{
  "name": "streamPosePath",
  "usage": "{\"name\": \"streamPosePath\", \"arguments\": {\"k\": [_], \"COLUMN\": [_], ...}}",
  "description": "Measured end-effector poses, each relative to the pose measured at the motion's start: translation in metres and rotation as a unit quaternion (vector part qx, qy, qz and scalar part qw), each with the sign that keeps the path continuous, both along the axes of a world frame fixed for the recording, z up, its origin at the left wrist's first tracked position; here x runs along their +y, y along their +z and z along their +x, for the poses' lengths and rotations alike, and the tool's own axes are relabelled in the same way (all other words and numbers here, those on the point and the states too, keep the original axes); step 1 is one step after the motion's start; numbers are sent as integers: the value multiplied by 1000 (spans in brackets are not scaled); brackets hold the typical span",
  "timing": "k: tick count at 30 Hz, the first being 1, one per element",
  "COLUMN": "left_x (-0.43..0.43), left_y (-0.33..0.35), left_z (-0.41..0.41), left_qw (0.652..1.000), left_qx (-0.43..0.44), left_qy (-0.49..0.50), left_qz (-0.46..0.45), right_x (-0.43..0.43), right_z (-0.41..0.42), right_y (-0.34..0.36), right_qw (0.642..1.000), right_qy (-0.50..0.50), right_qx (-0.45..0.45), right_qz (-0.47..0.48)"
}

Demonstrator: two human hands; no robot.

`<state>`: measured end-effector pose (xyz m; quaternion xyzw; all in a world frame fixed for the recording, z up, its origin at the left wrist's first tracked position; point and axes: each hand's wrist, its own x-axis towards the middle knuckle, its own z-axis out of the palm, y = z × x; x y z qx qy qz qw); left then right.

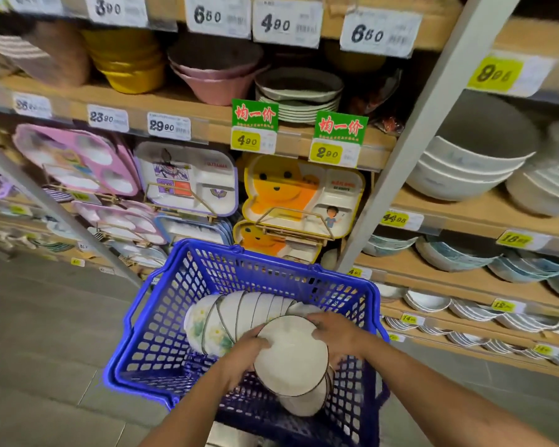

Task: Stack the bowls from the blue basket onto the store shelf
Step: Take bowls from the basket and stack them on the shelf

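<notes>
The blue basket (162, 321) stands on the floor in front of the store shelf (465, 282). Inside it lies a row of several white bowls with a flower print (226, 321), nested on their side. Nearer to me, a short stack of white bowls with dark rims (292, 359) is tilted toward the camera. My left hand (244, 353) grips its left rim. On the right rim and side, my right hand (334, 333) curls round the same stack. Both hands are inside the basket.
The wooden shelves on the right hold rows of white and blue bowls (459, 256) with yellow price tags. Children's divided plates (188, 182) stand straight ahead. A grey upright post (410, 140) splits the shelving. Grey tiled floor (46, 333) lies to the left.
</notes>
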<state>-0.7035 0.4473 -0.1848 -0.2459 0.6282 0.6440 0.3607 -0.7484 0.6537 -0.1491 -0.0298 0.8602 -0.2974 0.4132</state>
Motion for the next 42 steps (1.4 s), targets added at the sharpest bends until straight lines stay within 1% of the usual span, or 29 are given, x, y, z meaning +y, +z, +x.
{"name": "streamPosePath", "arguments": {"k": [2, 5, 7, 9, 11, 13, 16, 17, 20, 22, 28, 34, 38, 42], "left_x": [1, 4, 6, 8, 10, 12, 19, 22, 31, 38, 68, 116, 162, 213], "left_y": [24, 56, 77, 99, 124, 148, 179, 189, 214, 230, 264, 292, 311, 326], "left_z": [-4, -11, -18, -26, -36, -45, -51, -52, -52, -51, -44, -34, -28, -22], "left_qw": [996, 981, 971, 962, 956, 950, 941, 938, 929, 926, 914, 908, 896, 894], "left_qx": [28, 57, 67, 88, 114, 137, 160, 170, 192, 202, 230, 290, 347, 367], "left_qy": [62, 122, 155, 178, 186, 195, 217, 226, 246, 251, 284, 249, 235, 212], "left_qz": [59, 141, 170, 186, 195, 200, 203, 201, 199, 197, 177, 169, 144, 144], "right_x": [3, 4, 3, 2, 1, -1, -10, -14, -18, -16, 6, 60, 106, 156], "right_z": [-8, -20, -26, -30, -32, -33, -29, -27, -23, -21, -23, -17, -11, -1], "right_y": [25, 59, 79, 97, 115, 129, 150, 157, 178, 192, 224, 259, 282, 300], "right_qw": [999, 995, 990, 981, 962, 930, 852, 828, 770, 747, 727, 715, 711, 706], "right_qy": [-27, -62, -102, -142, -194, -253, -336, -356, -407, -423, -432, -412, -403, -417], "right_qx": [-10, -3, 8, 42, 83, 100, 73, 79, 101, 108, 120, 116, 147, 173], "right_qz": [-35, -75, -102, -128, -172, -247, -394, -425, -480, -501, -519, -553, -558, -546]}}
